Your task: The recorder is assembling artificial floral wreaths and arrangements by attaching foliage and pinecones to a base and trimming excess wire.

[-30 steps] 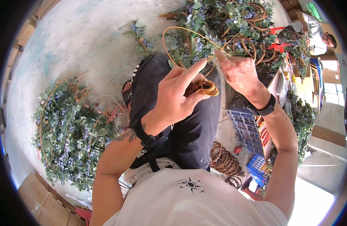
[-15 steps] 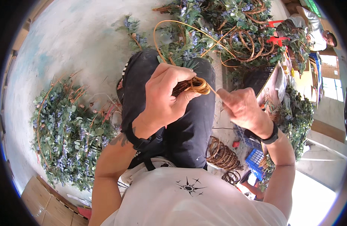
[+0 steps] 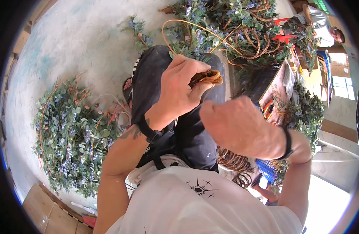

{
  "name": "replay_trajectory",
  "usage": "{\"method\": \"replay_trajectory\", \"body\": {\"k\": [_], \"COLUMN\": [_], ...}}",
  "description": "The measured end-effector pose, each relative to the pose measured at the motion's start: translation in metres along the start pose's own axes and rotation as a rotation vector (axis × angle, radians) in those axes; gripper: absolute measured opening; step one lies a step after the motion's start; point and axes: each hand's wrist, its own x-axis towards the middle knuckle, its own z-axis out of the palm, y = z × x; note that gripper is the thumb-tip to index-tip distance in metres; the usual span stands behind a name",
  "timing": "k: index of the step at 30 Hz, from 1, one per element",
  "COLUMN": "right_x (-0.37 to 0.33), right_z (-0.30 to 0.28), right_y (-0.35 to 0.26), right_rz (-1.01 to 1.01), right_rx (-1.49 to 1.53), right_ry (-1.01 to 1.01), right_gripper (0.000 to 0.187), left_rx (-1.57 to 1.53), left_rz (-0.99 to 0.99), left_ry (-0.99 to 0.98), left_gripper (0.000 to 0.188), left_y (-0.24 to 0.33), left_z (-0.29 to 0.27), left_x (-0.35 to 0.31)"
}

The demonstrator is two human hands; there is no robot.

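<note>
My left hand (image 3: 181, 84) is closed around a bundle of brown vine stems, held above my knees. A yellowish rattan strand (image 3: 215, 77) is wound in several turns round the bundle's right end. Closed and nearer to me, my right hand (image 3: 241, 126) grips what looks like the strand's end, a thin length running from the bundle to its fingers. The fingertips are partly hidden behind the hand. Beyond my left hand, a long loop of rattan (image 3: 162, 31) arcs over the greenery. Some green needle leaves (image 3: 202, 58) stick out by the bundle.
Leafy garlands with blue flowers (image 3: 70, 136) lie at the left; more greenery (image 3: 195, 39) lies ahead. Coiled brown vines (image 3: 236, 160) and a blue crate (image 3: 266, 169) are at my right side. Another person (image 3: 323, 33) is at the far right. A cardboard box (image 3: 50, 212) stands lower left.
My right hand has swung from the bundle's right side inward and toward me, drawing the strand down. My left hand and the bundle have shifted slightly right.
</note>
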Motion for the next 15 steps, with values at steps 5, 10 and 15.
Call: {"method": "replay_trajectory", "body": {"k": [5, 10, 15], "right_x": [0.063, 0.079, 0.092], "right_z": [-0.045, -0.049, -0.038], "right_y": [0.040, 0.073, 0.112], "right_rz": [-0.409, -0.307, -0.235], "right_rx": [-0.118, -0.177, 0.081], "right_ry": [0.010, -0.034, -0.167], "right_gripper": [0.010, 0.012, 0.018], "left_rx": [-0.051, -0.163, -0.256], "left_rz": [-0.021, -0.161, -0.060], "left_ry": [0.082, 0.103, 0.078], "left_gripper": [0.030, 0.034, 0.038], "left_y": [-0.005, 0.005, -0.005], "left_z": [-0.003, 0.000, -0.001], "left_x": [-0.007, -0.006, -0.012]}}
